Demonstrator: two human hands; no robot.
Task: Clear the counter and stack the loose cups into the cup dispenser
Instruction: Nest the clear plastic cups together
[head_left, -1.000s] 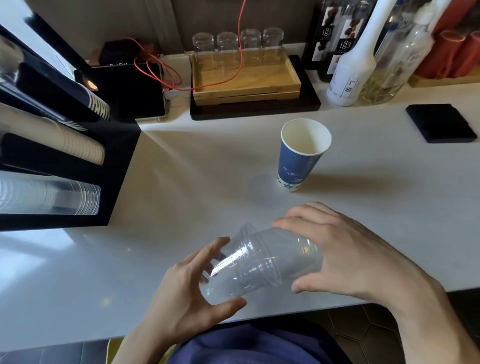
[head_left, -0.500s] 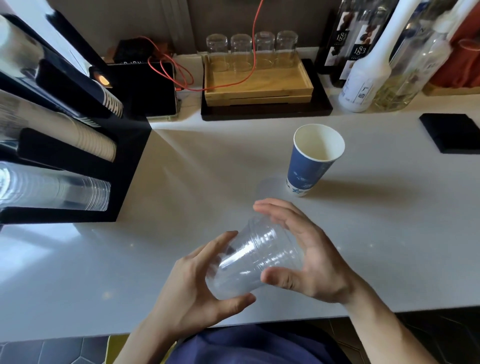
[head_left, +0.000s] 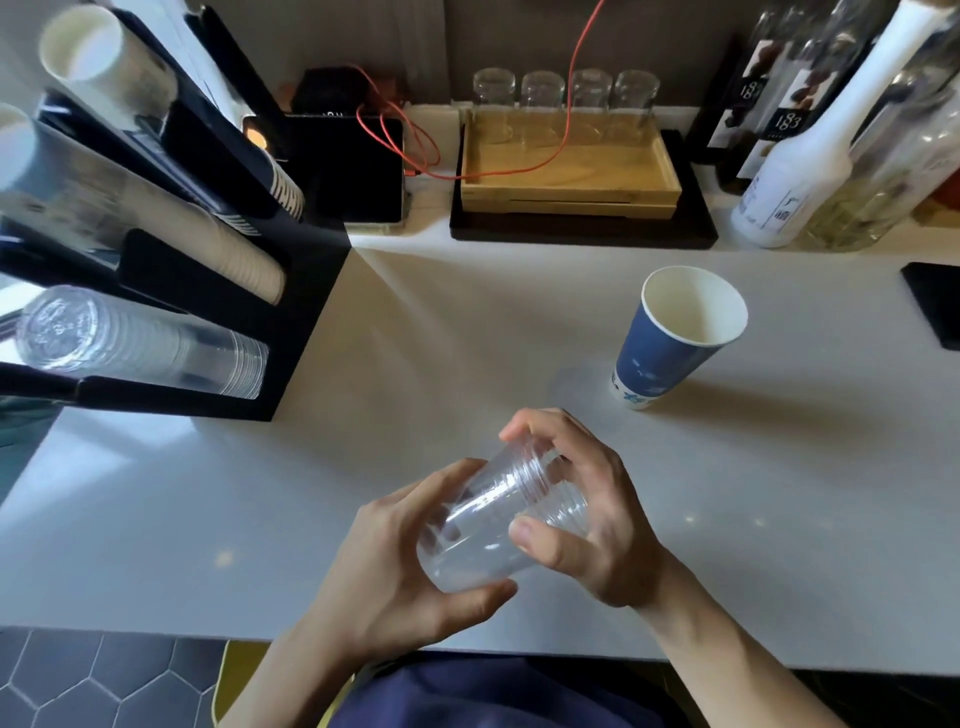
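Holding a pair of nested clear plastic cups (head_left: 498, 525) over the near edge of the white counter (head_left: 753, 493), both hands wrapped around them. The left hand (head_left: 395, 571) cups the lower closed end, thumb underneath and fingers curled over the top. The right hand (head_left: 587, 514) grips the other end, thumb pressed on the near side, fingers arched over the far rim. The cups are tilted, lying roughly sideways between the two palms, not touching the counter as far as I can tell.

A bit further back and to the right, a blue paper cup (head_left: 675, 338) stands upright on its own, mouth open and white inside.

Off to the left sits the black cup dispenser (head_left: 306, 312), with a row of clear plastic cups (head_left: 140, 343) lying in the lowest slot and paper cup stacks in the slots above.

At the back wall there's a wooden tray (head_left: 566, 171) with four upturned glasses (head_left: 566, 98), a red cable (head_left: 415, 150) draped across it, and a white bottle (head_left: 810, 156) to the right.
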